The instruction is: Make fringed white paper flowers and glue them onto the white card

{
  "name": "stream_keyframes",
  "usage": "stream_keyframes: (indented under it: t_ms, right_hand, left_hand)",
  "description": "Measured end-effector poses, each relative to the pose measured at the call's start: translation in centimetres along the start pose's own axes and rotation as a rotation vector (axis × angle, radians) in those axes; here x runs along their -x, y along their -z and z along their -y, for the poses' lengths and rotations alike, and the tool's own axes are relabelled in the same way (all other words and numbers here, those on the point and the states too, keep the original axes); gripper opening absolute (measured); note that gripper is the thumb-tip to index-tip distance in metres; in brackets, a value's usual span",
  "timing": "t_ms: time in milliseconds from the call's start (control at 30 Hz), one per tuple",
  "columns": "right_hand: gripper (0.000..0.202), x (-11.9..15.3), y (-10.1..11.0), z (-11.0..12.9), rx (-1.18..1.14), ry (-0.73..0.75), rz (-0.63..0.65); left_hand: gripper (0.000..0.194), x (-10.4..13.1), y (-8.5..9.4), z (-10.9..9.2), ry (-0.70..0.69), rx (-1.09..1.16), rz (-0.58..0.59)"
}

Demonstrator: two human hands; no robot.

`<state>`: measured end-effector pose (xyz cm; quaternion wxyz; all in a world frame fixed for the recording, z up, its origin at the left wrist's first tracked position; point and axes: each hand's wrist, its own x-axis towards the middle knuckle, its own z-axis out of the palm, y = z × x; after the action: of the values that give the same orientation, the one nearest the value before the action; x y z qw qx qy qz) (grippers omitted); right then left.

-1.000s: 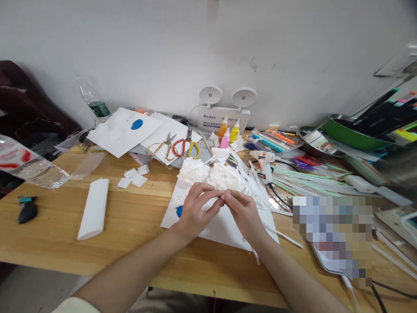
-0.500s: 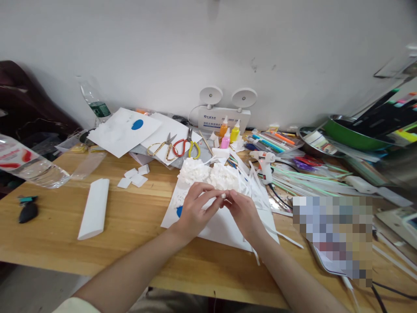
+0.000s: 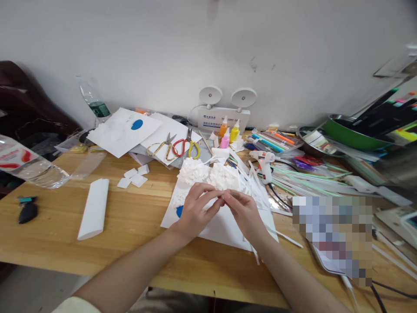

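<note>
My left hand [image 3: 198, 208] and my right hand [image 3: 244, 213] meet at the fingertips above a white sheet [image 3: 221, 230]. Both are closed in a pinch around a tiny white piece that the fingertips mostly hide. Just beyond them lie heaps of white crumpled bits [image 3: 193, 170] and, to the right, thin white paper strips [image 3: 257, 187]. Beside my left hand a blue spot [image 3: 179, 211] shows on the sheet.
Scissors [image 3: 163, 148], pliers [image 3: 187, 145] and small paint bottles [image 3: 224, 140] stand or lie behind. A glue gun [image 3: 265, 165] and phone-like blurred object are at right. A folded white paper [image 3: 94, 208] and paper squares [image 3: 132, 177] lie left.
My right thumb and fingers have shifted slightly over the small white piece, which now shows less. The rest looks the same.
</note>
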<state>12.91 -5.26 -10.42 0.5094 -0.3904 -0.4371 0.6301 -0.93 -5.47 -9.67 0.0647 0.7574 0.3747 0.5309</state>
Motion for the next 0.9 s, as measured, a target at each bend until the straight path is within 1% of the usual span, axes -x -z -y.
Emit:
stream_keyframes:
  t_ms: [200,367,500,633,700,767,833,900]
  right_hand:
    - [0.020,0.0,-0.1,0.4,-0.030,0.045,0.031]
    - [0.013,0.1,-0.1,0.4,0.013,0.030,0.000]
    - [0.011,0.1,0.0,0.2,-0.008,0.014,-0.019]
    - [0.010,0.0,0.0,0.1,0.004,0.008,-0.015]
    - [0.014,-0.1,0.2,0.3,0.043,0.058,0.002]
    - [0.015,0.0,0.4,0.7,0.131,0.151,0.012]
    - [0.016,0.1,0.6,1.3,0.311,0.288,0.013]
    - [0.018,0.2,0.7,2.0,0.541,0.451,0.003]
  left_hand:
    - [0.024,0.0,0.1,-0.2,-0.004,-0.010,-0.027]
    - [0.025,0.0,0.1,-0.2,-0.010,-0.010,-0.015]
    - [0.027,0.0,0.1,-0.1,-0.018,-0.016,-0.008]
    - [0.026,0.0,0.1,0.0,-0.021,-0.014,0.005]
    - [0.025,0.0,0.1,0.0,-0.014,-0.012,0.006]
    - [0.023,0.0,0.2,0.0,0.006,-0.013,0.008]
    - [0.020,0.0,0.3,0.0,0.031,-0.020,0.015]
    - [0.018,-0.1,0.3,0.1,0.046,-0.036,0.025]
